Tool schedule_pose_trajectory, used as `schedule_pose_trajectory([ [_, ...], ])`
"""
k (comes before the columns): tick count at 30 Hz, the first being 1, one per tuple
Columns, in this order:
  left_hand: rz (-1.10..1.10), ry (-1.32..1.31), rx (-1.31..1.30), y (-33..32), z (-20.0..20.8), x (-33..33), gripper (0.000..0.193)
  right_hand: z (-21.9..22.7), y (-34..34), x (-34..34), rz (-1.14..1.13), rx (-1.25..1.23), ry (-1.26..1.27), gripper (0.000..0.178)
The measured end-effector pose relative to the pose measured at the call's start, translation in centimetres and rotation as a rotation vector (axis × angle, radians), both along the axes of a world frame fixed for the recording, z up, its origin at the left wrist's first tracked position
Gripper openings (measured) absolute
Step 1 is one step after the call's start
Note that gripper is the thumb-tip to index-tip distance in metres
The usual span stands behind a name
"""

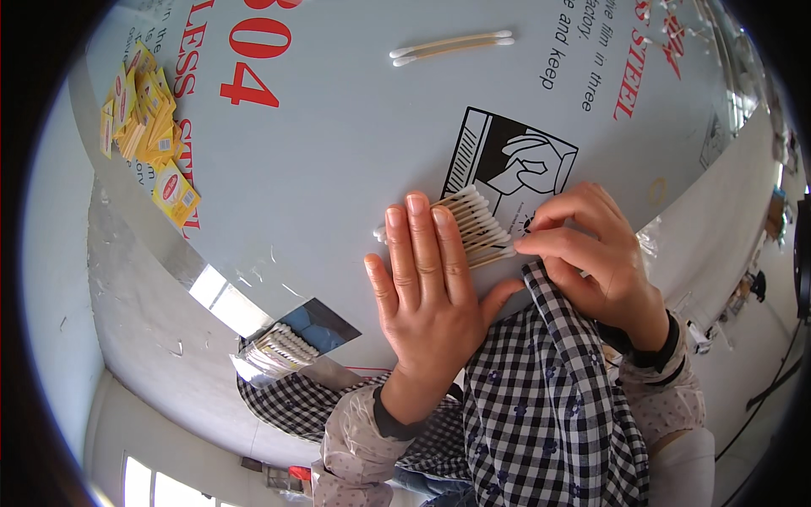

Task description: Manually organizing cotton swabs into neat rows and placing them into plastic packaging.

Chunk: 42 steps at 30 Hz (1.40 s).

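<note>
A row of cotton swabs [477, 226] with pale wooden sticks and white tips lies side by side on the grey sheet. My left hand [429, 291] rests flat across the row, fingers stretched out and thumb spread; it covers the middle and most of the left ends. At the swabs' right tips is my right hand [596, 253], its fingers curled and the fingertips drawn close together. One fingertip touches the end of a swab. Whether anything sits between those fingertips cannot be made out.
Two loose cotton swabs [452, 48] lie farther off. Several small yellow packets [144, 110] are piled at the far left. A clear pack of swabs [283, 348] lies at the near left edge. A tan rubber band [657, 191] rests at the right. Checked black-and-white cloth [541, 397] covers my lap.
</note>
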<state>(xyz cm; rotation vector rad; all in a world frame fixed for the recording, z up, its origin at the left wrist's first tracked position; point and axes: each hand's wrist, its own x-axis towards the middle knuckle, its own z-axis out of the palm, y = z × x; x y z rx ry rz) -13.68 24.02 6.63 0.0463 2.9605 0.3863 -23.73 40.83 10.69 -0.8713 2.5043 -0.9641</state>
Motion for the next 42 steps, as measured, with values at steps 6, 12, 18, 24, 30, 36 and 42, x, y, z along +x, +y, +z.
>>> schedule_pose_trajectory([
  [6, 0.007, -0.007, 0.024, -0.1, 0.1, -0.2, 0.099, -0.2, -0.5, -0.5, -0.022, -0.026, 0.023, 0.023],
  [12, 0.052, -0.022, 0.004, 0.2, 0.4, -0.5, 0.089, 0.0, -0.6, -0.9, 0.02, 0.01, 0.028, 0.024],
  [18, 0.066, -0.006, 0.012, 0.4, 0.2, -0.5, 0.088, -0.2, -0.9, -0.9, -0.005, -0.009, 0.031, 0.026],
  [24, 0.065, 0.007, 0.019, 0.4, 0.3, -0.6, 0.087, -0.1, -1.2, -1.1, -0.036, 0.0, 0.028, 0.026],
  [30, 0.066, -0.005, 0.017, 0.5, 0.5, -0.9, 0.087, 0.1, -1.0, -1.5, 0.0, 0.009, 0.014, 0.028],
  [36, 0.066, -0.007, 0.022, 0.5, 0.5, -1.0, 0.087, -0.1, -1.4, -1.7, -0.041, 0.014, 0.017, 0.029],
  [42, 0.068, 0.005, 0.03, 0.5, 0.5, -1.0, 0.087, 0.0, -1.2, -2.0, 0.011, 0.036, 0.03, 0.03],
])
